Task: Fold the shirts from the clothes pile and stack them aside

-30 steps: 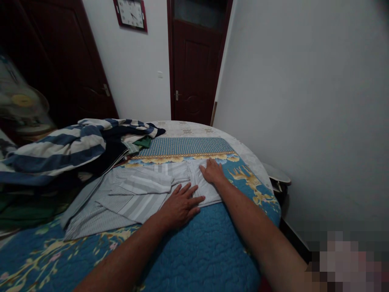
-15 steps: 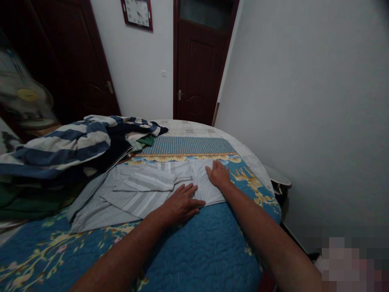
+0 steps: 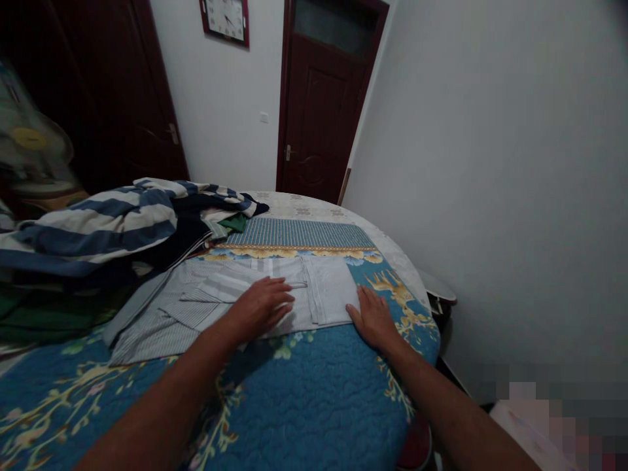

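A grey and white striped shirt (image 3: 324, 288) lies partly folded on a blue quilted bedspread (image 3: 314, 399). My left hand (image 3: 262, 306) rests flat on the shirt's middle, fingers stretched out over the folded sleeve. Beside the shirt's near right corner, my right hand (image 3: 373, 318) lies flat on the bedspread with its fingers spread, fingertips at the shirt's edge. Neither hand holds anything.
A heap of clothes topped by a blue and white striped garment (image 3: 93, 226) fills the bed's left side. A fan (image 3: 29, 147) stands at far left. Dark wooden doors (image 3: 321, 111) and a wall clock (image 3: 224, 19) are behind. A white wall runs along the bed's right edge.
My right hand slid off the shirt's far right part toward me, onto the bedspread at its near corner. My left hand moved up and left onto the shirt's middle.
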The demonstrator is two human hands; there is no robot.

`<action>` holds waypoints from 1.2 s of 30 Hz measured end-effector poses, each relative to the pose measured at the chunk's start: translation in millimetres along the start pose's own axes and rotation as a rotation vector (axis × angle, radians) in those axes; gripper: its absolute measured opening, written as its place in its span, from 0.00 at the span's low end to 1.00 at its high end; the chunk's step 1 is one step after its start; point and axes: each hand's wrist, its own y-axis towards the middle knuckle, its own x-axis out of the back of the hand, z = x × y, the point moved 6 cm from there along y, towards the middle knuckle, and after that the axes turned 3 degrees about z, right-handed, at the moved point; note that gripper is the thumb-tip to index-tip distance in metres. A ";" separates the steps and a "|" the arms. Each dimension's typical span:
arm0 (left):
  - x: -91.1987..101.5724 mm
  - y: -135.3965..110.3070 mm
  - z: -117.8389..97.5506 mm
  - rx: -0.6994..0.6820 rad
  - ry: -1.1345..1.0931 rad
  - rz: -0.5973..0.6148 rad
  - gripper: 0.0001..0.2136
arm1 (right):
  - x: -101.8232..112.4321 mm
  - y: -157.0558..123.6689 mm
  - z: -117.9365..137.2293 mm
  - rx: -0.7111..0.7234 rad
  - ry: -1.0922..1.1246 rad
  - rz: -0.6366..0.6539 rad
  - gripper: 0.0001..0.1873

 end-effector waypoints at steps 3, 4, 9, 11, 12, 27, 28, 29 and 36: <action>35.4 -17.7 48.1 0.254 -0.044 -0.163 0.19 | 8.5 11.5 -7.9 0.020 0.113 -0.094 0.34; 44.1 -26.1 63.8 0.332 -0.060 -0.203 0.20 | 12.2 19.9 -12.6 -0.002 0.175 -0.115 0.32; 60.1 -70.5 125.1 0.630 0.011 -0.320 0.23 | 23.5 76.4 -35.4 -0.260 0.537 -0.026 0.26; 56.7 -81.1 138.5 0.705 0.046 -0.316 0.23 | 23.5 93.7 -36.3 -0.317 0.618 0.052 0.20; 54.6 -83.7 142.1 0.723 0.055 -0.311 0.23 | 22.7 99.5 -35.4 -0.329 0.638 0.086 0.16; 34.1 -68.6 126.3 0.618 0.086 -0.213 0.17 | 45.3 107.7 5.9 -0.258 0.938 0.197 0.12; 33.9 -68.5 126.5 0.615 0.088 -0.217 0.17 | 52.2 108.8 15.0 -0.229 0.933 0.197 0.12; 33.9 -68.5 126.7 0.613 0.090 -0.221 0.17 | 59.3 109.6 25.0 -0.199 0.918 0.201 0.11; 34.0 -68.3 125.1 0.603 0.074 -0.238 0.17 | 106.0 111.4 103.3 -0.023 0.767 0.114 0.13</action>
